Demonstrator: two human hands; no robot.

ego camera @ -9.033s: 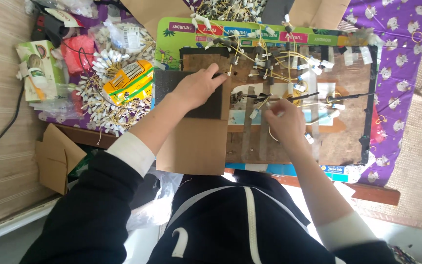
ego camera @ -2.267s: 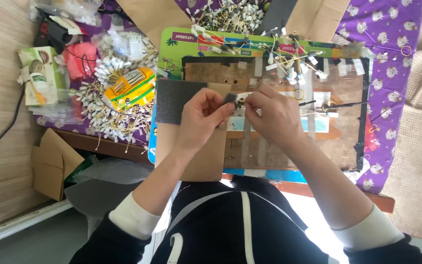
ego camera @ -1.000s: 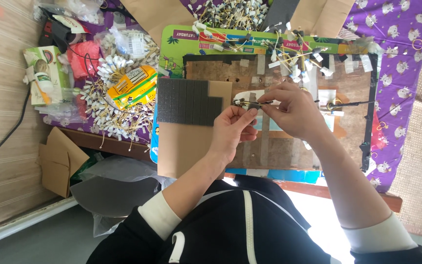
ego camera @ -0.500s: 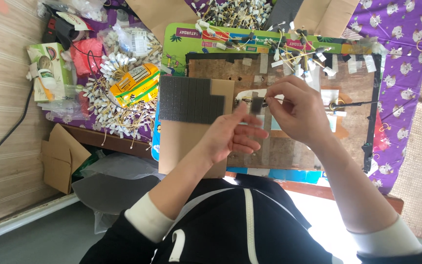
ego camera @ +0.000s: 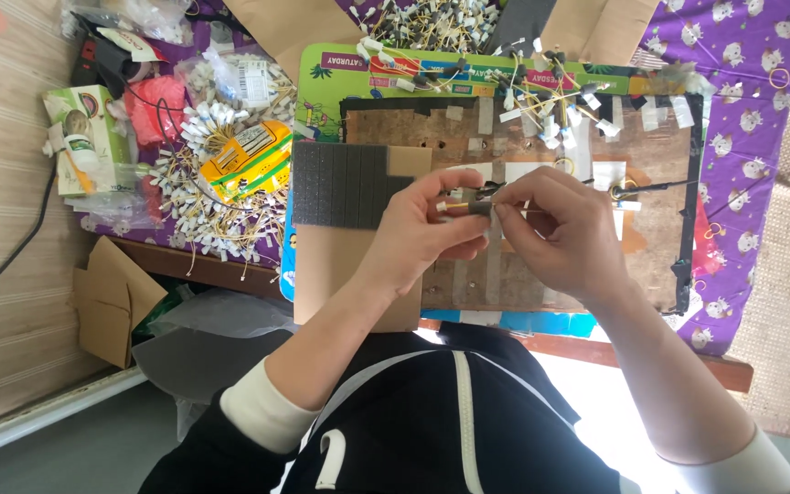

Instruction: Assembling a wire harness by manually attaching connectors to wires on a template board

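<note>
My left hand (ego camera: pixel 418 229) and my right hand (ego camera: pixel 555 233) meet over a brown work board (ego camera: pixel 541 165), both pinching a small dark grey block (ego camera: pixel 480 205) with a thin yellow stick through it. A dark wire (ego camera: pixel 651 187) runs right from my right hand across the board. Just left of my left hand lies a dark grey scored foam sheet (ego camera: pixel 340 183) on a piece of tan cardboard (ego camera: pixel 340 274). White tape strips (ego camera: pixel 596 169) dot the board.
A heap of finished white-tipped sticks (ego camera: pixel 212 215) and a yellow packet (ego camera: pixel 249 160) lie at the left. More sticks (ego camera: pixel 432 20) are piled at the top. A green box (ego camera: pixel 84 137), a purple patterned cloth (ego camera: pixel 742 82) and a folded carton (ego camera: pixel 107 297) surround the board.
Nine seconds ago my hands were apart on the board. They have come together on the small block, and in the last half second my left fingers have closed on it again.
</note>
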